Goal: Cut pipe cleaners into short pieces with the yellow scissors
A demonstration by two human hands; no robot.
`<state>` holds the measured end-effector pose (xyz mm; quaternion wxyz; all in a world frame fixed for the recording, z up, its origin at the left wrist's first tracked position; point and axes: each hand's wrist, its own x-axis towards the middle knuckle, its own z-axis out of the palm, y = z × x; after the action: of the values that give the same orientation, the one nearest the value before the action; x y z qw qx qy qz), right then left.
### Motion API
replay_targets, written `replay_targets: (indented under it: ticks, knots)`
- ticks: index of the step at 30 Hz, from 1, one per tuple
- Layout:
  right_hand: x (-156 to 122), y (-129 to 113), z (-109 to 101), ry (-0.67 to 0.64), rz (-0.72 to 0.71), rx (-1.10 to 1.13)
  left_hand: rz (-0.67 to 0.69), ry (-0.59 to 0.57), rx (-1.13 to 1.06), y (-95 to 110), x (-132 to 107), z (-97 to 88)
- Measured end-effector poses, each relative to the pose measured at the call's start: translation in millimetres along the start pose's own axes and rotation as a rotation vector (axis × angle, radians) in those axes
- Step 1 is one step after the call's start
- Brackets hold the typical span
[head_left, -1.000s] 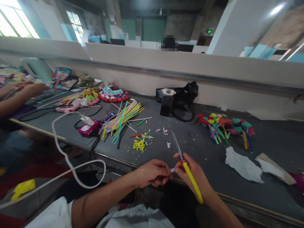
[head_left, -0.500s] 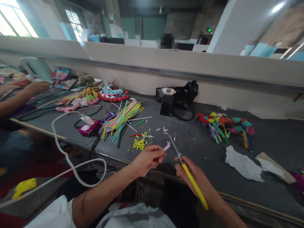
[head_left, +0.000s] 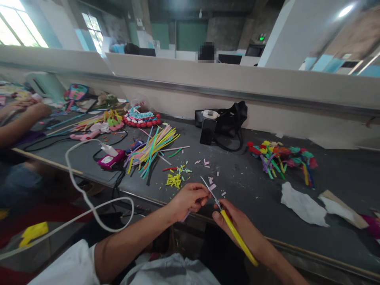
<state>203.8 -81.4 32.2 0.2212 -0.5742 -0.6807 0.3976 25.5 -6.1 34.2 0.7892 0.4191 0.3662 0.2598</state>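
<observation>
My right hand [head_left: 237,221] is closed on yellow-handled scissors [head_left: 224,215], whose blades point up and left toward my left hand. My left hand [head_left: 190,198] pinches a thin pale-purple strip [head_left: 187,215] at the near edge of the grey table [head_left: 252,186]; the blades meet the strip beside my left fingertips. Small pink cut pieces [head_left: 211,184] lie on the table just beyond the blades. A little heap of yellow and green snippets [head_left: 175,180] sits to their left.
A fan of coloured strips [head_left: 152,150] lies left of centre, beside a pink device [head_left: 110,160] with a white cable [head_left: 89,206]. A black bag [head_left: 225,120], a pile of bright craft flowers [head_left: 280,158] and white paper scraps [head_left: 303,204] are on the right. Another person's arm [head_left: 18,118] works at far left.
Both hands first rose toward the table, then shifted left. The scissors swung from pointing up to pointing up-left, and another pink piece now lies on the table by the blades.
</observation>
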Motion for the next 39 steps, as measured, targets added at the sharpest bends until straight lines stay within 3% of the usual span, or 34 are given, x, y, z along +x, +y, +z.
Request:
replay_targets:
  ticks: [9, 17, 26, 33, 39]
  knots:
    - [3, -5, -9, -0.007, -0.060, 0.033, -0.011, -0.011, 0.031, 1, 10, -0.8]
    - [24, -1, -12, 0.071, -0.010, -0.020, -0.047, 0.017, 0.060, 0, 31, -9.2]
    - [45, 10, -15, 0.053, 0.066, 0.078, -0.078, -0.007, 0.083, -2, 51, -22.1]
    - [44, 17, -17, 0.086, 0.233, 0.248, -0.106, -0.013, 0.111, -4, 34, -20.8]
    - [33, 0, -20, 0.217, 0.153, 0.278, -0.131, -0.069, 0.091, -4, 9, -6.0]
